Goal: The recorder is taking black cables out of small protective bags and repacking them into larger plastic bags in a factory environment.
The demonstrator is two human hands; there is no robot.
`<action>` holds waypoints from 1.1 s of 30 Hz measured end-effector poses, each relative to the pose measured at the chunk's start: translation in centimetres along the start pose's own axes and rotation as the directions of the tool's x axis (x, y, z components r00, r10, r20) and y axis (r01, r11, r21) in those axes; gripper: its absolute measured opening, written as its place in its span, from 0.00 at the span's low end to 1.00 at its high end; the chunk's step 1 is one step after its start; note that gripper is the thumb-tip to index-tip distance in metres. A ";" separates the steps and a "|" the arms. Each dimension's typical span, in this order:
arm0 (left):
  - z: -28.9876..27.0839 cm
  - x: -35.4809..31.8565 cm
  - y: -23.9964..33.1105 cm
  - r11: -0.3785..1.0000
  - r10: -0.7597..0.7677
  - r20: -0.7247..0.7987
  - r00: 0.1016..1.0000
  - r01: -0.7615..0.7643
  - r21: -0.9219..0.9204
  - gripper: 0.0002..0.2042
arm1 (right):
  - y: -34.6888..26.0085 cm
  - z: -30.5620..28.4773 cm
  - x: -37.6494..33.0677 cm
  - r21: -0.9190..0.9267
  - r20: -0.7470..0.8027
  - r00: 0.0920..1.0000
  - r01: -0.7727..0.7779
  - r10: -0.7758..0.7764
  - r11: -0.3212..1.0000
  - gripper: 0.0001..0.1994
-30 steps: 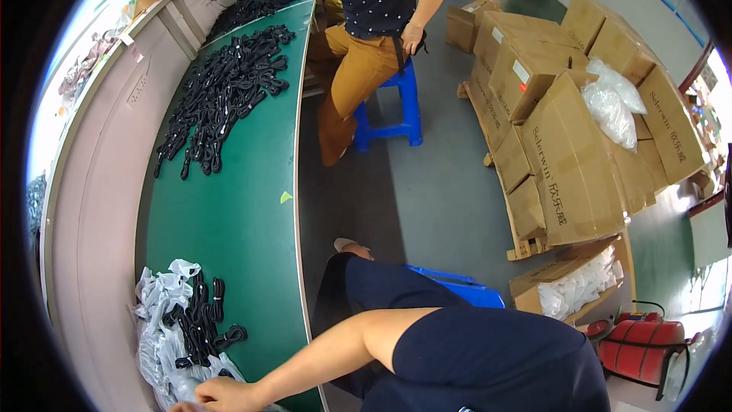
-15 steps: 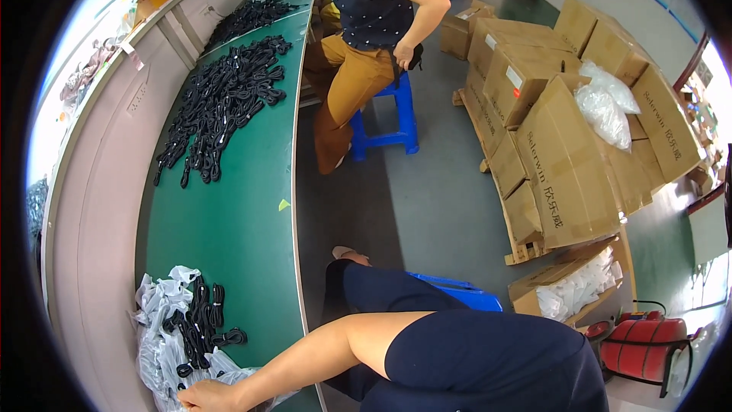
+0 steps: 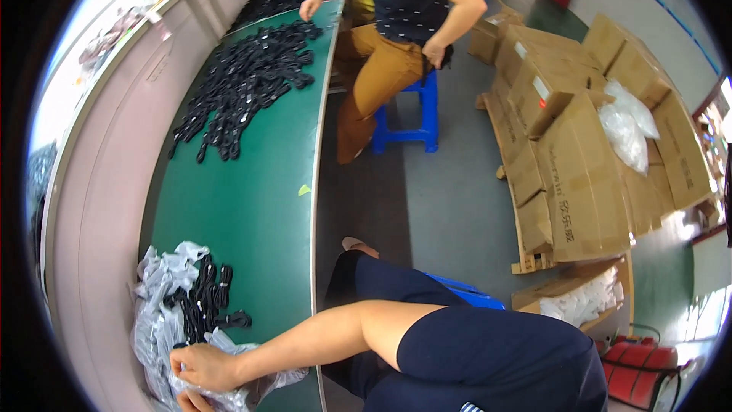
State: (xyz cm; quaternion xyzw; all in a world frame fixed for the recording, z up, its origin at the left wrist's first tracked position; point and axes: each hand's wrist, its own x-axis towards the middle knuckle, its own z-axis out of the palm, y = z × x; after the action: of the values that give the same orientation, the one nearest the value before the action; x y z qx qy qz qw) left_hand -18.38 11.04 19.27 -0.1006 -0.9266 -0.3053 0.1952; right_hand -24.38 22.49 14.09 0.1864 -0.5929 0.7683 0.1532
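My right hand [image 3: 207, 367] is over a pile of clear plastic bags [image 3: 162, 275] at the near end of the green table. Its fingers are curled closed, and what they hold is hidden. Just below it, at the lower edge, part of my left hand [image 3: 194, 402] shows with bent fingers pressed together; their contents cannot be made out. Several bundled black cables [image 3: 204, 301] lie on and beside the bags, just beyond my right hand. One coiled bundle [image 3: 235, 319] rests on the bare tabletop beside them.
A large heap of black cable bundles [image 3: 248, 84] covers the far part of the green table [image 3: 236, 214]. Across the table's right edge, a person [image 3: 404, 0] is by a blue stool [image 3: 408, 118]. Cardboard boxes [image 3: 579, 183] stand on a wooden pallet [image 3: 526, 259] at right. A red cylinder [image 3: 639, 370] is lower right.
The view has shifted slightly. My right hand has turned a little over the bags, and fingers of my left hand now show. The other person's hand has reached over the table's far end.
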 end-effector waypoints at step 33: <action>-4.3 3.0 1.5 0.581 0.688 0.440 0.578 -0.801 0.144 0.12 | -4.5 -6.3 2.6 -0.170 0.858 0.503 0.467 -0.103 0.868 0.10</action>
State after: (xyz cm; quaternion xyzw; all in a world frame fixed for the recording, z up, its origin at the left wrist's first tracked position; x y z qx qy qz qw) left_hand -19.36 9.84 24.50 -0.5029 -0.8496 -0.0123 0.1588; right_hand -25.29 29.73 17.76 0.5880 -0.6905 0.4209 0.0171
